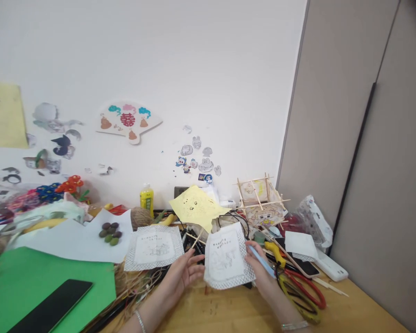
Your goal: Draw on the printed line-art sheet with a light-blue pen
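Observation:
My right hand (263,270) grips the right edge of a white paper sheet (225,254) with a pencil-like drawing, dark handwriting and a crosshatched border. A light blue pen (262,261) lies along the fingers of that hand. To the sheet's left, my left hand (185,275) has its fingers apart, their tips close to the paper's edge; whether they touch it is unclear. Near its thumb is a thin wooden stick (197,239). A second sheet with a similar border and drawing (155,247) lies to the left of that hand.
Behind the hands are a yellow paper (196,206), a stick frame with drawings (263,201) and a yellow bottle (146,200). Scissors (305,296) lie at right. A dark phone (53,305) rests on green paper (7,268). A cabinet (377,199) bounds the right.

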Motion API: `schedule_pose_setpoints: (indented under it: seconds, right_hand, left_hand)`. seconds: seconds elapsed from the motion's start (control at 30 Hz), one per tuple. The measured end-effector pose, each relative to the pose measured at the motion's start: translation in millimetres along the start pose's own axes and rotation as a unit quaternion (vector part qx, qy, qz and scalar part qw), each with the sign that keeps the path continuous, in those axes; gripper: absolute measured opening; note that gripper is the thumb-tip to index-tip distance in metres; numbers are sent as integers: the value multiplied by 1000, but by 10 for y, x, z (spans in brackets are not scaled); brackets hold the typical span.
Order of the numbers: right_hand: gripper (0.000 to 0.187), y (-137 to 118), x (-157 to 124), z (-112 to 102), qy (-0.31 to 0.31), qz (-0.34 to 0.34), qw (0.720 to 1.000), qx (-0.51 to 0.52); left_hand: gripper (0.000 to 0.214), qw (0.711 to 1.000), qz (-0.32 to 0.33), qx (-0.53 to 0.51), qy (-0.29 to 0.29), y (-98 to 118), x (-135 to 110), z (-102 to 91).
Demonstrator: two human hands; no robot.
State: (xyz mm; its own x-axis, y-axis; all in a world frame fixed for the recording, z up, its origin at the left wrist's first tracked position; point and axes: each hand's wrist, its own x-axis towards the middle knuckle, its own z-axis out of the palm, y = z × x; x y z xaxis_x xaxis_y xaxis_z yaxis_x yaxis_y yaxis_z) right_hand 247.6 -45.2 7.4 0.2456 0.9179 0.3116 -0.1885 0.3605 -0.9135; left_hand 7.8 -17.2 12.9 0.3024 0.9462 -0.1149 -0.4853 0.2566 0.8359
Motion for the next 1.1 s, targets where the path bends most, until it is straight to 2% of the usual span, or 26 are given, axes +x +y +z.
schedule_pose_setpoints:
  seconds: [0.13, 0.2, 0.3, 0.43, 0.53, 0.57, 0.7, 0.77, 0.83, 0.97, 1.03, 1.1]
  right_hand:
    - [28, 147, -34, -151, -38, -58, 991, -115]
    - [28, 168, -35, -172, -53, -88, 982, -160]
    - [26, 172, -14, -145, -39, -104, 975, -193]
    - [16, 127, -17, -61, -23, -30, 986, -161]
    - [18, 37, -64, -30, -28, -35, 991, -124]
    - [21, -1, -83, -27, -37, -39, 992, -111]
    - [23, -125, -127, -23, -46, 80, 996, 15]
    - [26, -153, -128, -19, -54, 101, 991, 68]
    - [27, -165, -131, -25, -68, 123, 986, 92]
    - [23, -194, -170, -73, -103, 154, 983, -1]
    - [19, -220, -182, -100, -110, 141, 981, -71]
    - [14, -240, -172, -118, -96, 105, 979, -143]
  left_hand:
    - [40, 990, -68, 120, 7, -56, 15, -68]
    - [41, 981, -49, 186, 16, -103, 19, -63]
    - [41, 963, -15, 266, 29, -144, 39, -51]
    - [32, 949, 9, 314, 25, -157, 92, -103]
    - [30, 941, 23, 336, 28, -164, 141, -169]
    - [31, 939, 25, 342, 23, -165, 154, -185]
    - [41, 941, 35, 337, -17, -148, 155, -190]
    - [53, 941, 12, 337, -30, -131, 130, -170]
    - [62, 946, 15, 324, -28, -122, 106, -156]
    - [67, 952, 15, 304, -31, -120, 66, -164]
    - [64, 948, 33, 313, -47, -106, 34, -157]
    - [50, 931, 44, 353, -76, -80, -6, -126]
